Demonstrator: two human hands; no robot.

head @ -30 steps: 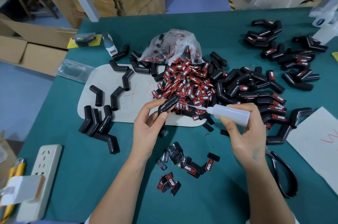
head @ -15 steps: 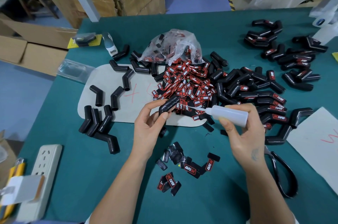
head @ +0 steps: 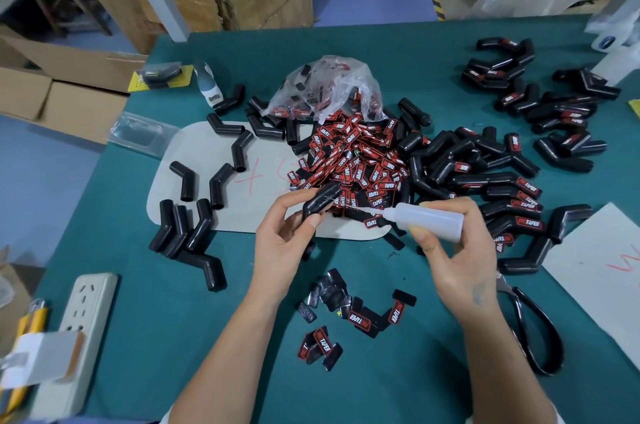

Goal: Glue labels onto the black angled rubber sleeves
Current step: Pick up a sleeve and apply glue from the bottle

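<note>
1. The left hand holds one black angled rubber sleeve above the green surface, just in front of the label pile. The thumb and the fingers are curled around its lower leg, so this grip is closed on the sleeve.
2. The right hand is closed around a translucent glue bottle. The thin nozzle of the bottle points left, toward the sleeve, and its tip is just beside the upper leg of the sleeve. I cannot tell if it touches.
3. I judge the sleeve to be light and rather soft, because it is a thin rubber tube with an open end. A strong pinch will probably flatten it, so the grip must be gentle.
4. The best place to take hold seems to be the lower leg near the bend, as the left hand does. This leaves the upper leg free for the glue and the label.
5. The sleeve is bent, so it has two axes. The upper leg points up and to the right, toward the label pile. The lower leg goes down into the palm.
6. The glue can make the rubber slippery, and a wet finger can stick to it.
7. To the left of the label pile lie bare sleeves, to its right labelled sleeves.
</note>
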